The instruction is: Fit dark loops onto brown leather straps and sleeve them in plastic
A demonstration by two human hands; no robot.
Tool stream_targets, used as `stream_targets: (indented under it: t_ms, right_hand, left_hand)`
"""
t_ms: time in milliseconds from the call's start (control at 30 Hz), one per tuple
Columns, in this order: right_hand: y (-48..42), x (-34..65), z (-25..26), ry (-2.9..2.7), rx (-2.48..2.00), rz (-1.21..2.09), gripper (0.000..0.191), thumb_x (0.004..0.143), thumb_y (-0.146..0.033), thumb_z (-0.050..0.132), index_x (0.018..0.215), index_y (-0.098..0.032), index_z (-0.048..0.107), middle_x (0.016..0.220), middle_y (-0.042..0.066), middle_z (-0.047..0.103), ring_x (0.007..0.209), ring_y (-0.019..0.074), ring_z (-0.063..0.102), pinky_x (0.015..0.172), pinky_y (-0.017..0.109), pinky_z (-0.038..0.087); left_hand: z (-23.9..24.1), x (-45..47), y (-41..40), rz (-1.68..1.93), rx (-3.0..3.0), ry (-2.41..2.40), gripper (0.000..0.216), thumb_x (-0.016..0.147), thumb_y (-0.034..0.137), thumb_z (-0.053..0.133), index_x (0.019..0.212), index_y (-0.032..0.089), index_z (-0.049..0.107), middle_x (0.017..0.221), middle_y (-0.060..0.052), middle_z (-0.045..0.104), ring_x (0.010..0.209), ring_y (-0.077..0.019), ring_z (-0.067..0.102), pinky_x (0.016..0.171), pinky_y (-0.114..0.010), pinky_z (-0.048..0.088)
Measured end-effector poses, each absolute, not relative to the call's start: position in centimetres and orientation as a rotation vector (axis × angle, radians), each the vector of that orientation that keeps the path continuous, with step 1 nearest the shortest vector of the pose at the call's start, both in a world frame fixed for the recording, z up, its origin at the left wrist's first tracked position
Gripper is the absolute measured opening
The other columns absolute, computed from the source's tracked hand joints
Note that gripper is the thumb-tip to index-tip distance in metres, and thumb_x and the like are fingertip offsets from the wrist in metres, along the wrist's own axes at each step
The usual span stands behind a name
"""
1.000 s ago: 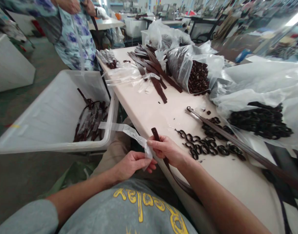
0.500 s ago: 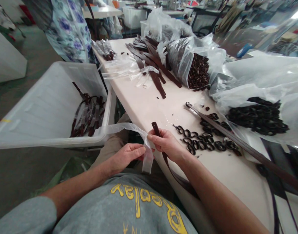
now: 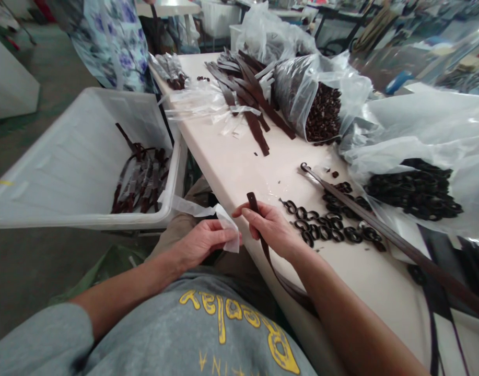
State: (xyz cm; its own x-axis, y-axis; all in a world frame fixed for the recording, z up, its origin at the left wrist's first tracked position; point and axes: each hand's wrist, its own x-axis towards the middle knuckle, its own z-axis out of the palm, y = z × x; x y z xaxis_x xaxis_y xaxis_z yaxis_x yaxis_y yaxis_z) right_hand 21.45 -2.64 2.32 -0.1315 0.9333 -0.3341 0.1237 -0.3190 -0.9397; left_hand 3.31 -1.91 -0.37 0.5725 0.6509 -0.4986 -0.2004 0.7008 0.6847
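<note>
My right hand (image 3: 272, 228) grips a dark brown leather strap (image 3: 252, 201) near its rounded end, at the near edge of the pale table (image 3: 231, 167). The rest of the strap hangs down past my wrist toward my lap. My left hand (image 3: 202, 243) pinches a narrow clear plastic sleeve (image 3: 208, 211) just left of the strap; the sleeve trails off to the left. A cluster of dark oval rings (image 3: 325, 224) lies on the table just right of my right hand.
A white bin (image 3: 78, 162) holding bagged straps stands left of the table. Loose brown straps (image 3: 247, 99), clear bags of dark hardware (image 3: 321, 109) and rings (image 3: 415, 188), and a long strap (image 3: 380, 230) lie on the table. A person in a floral top (image 3: 106, 42) stands beyond the bin.
My left hand has pulled the plastic sleeve's end away from my right hand, so the two hands are now slightly apart. My right hand still holds the strap in the same place.
</note>
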Motion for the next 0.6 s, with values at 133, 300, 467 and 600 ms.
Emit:
stream_targets:
  t_ms: [133,300,467,600]
  right_hand:
    - [-3.1,21.9,3.4,-1.308,-1.508,1.656,0.038,0.09,-0.048,0.047,0.086,-0.015,0.065,0.047,-0.003,0.056,0.043,0.0091,0.051,0.047,0.02,0.039]
    - [-4.2,20.5,3.6,-1.371,-1.451,1.862,0.042,0.089,-0.054,0.046,0.08,-0.016,0.06,0.069,0.001,0.065,0.045,0.0076,0.056,0.042,0.018,0.039]
    - [-4.5,19.1,2.6,-1.374,-1.454,1.943,0.038,0.09,-0.052,0.045,0.082,-0.017,0.055,0.078,0.001,0.065,0.044,0.0058,0.055,0.039,0.016,0.037]
    - [-4.3,18.5,2.6,-1.381,-1.461,1.951,0.034,0.092,-0.045,0.043,0.081,-0.016,0.056,0.076,0.001,0.064,0.043,0.0055,0.054,0.04,0.016,0.038]
  left_hand:
    - [-0.1,2.5,0.4,0.808,0.499,0.801,0.032,0.054,0.032,0.092,0.066,0.012,0.07,0.064,-0.001,0.068,0.057,-0.0091,0.06,0.059,-0.019,0.053]
    - [0.5,2.4,1.7,0.943,0.338,0.803,0.011,0.075,0.018,0.079,0.073,0.011,0.07,0.075,-0.005,0.071,0.066,-0.0121,0.066,0.064,-0.023,0.058]
    - [0.1,2.8,1.2,0.971,0.327,0.762,0.004,0.08,0.014,0.073,0.078,0.01,0.071,0.076,-0.006,0.071,0.067,-0.0124,0.067,0.066,-0.022,0.058]
    - [-0.7,2.9,1.0,1.008,0.362,0.705,0.023,0.065,0.025,0.087,0.07,0.011,0.069,0.067,-0.003,0.069,0.062,-0.0117,0.065,0.062,-0.021,0.056]
